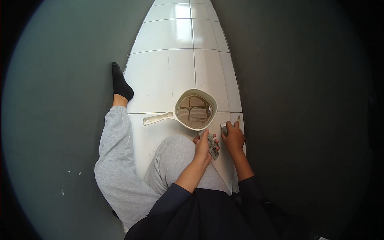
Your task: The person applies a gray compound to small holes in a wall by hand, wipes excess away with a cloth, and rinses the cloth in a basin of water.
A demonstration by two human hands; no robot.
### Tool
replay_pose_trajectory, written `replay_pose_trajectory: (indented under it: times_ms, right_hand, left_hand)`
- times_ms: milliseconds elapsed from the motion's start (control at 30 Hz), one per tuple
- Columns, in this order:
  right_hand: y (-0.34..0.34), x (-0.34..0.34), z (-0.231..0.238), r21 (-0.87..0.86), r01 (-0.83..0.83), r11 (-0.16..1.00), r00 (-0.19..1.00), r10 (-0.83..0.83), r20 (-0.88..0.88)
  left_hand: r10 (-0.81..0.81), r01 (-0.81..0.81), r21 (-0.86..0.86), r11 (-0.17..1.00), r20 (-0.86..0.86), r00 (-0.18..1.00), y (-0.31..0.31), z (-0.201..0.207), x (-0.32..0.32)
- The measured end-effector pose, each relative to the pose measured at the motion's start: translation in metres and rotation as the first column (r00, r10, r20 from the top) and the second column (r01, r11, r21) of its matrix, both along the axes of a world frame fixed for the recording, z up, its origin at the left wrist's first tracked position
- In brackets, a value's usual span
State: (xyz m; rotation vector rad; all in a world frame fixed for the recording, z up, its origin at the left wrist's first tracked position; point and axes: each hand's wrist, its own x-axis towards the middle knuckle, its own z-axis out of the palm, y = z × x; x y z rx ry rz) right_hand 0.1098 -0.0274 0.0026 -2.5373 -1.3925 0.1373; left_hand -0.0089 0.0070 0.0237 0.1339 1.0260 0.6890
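A pale dipper [215, 105] with a long side handle stands on the white tiles in front of me, with cloudy brownish water [194, 116] inside. My left hand [203, 147] is closed round a crumpled grey-green cloth [213, 149], just below the dipper's near rim. To its right, my right hand [234, 138] is closed low over the tiles. Its fingers are curled on a small white and grey object [223, 128], mostly covered by the hand, so its kind is unclear. A thin pale tip [239, 118] shows just beyond the fingertips.
Glossy white tiles [160, 76] form a narrow strip running away from me. Dark grey surfaces [60, 96] border it on both sides. My left leg [114, 156] in grey trousers lies along the left, its black-socked foot [121, 85] by the tile edge. My other knee is bent near the dipper.
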Motion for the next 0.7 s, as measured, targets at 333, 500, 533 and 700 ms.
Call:
replay_pose_trajectory:
  times_ms: [333, 500, 533, 700]
  right_hand:
    - [-0.052, -0.029, 0.013, 0.004, -0.065, 0.998, 0.998, 0.065, -0.007]
    - [-0.052, -0.031, 0.01, 0.035, -0.055, 0.998, 0.998, 0.055, -0.006]
    - [-0.051, -0.033, 0.008, 0.037, -0.059, 0.998, 0.998, 0.06, -0.014]
    - [-0.062, -0.039, -0.005, 0.024, -0.02, 1.0, 1.0, 0.021, -0.019]
  left_hand:
    - [0.141, -0.158, 0.058, 0.986, 0.233, 0.962, 0.02, -0.001, -0.011]
    - [0.183, -0.186, -0.036, 0.982, -0.081, 0.98, 0.035, 0.011, 0.002]
    - [0.187, -0.191, -0.033, 0.981, -0.089, 0.978, 0.037, 0.009, 0.0]
    - [0.093, -0.092, 0.004, 0.996, -0.032, 0.995, 0.05, -0.014, 0.0]
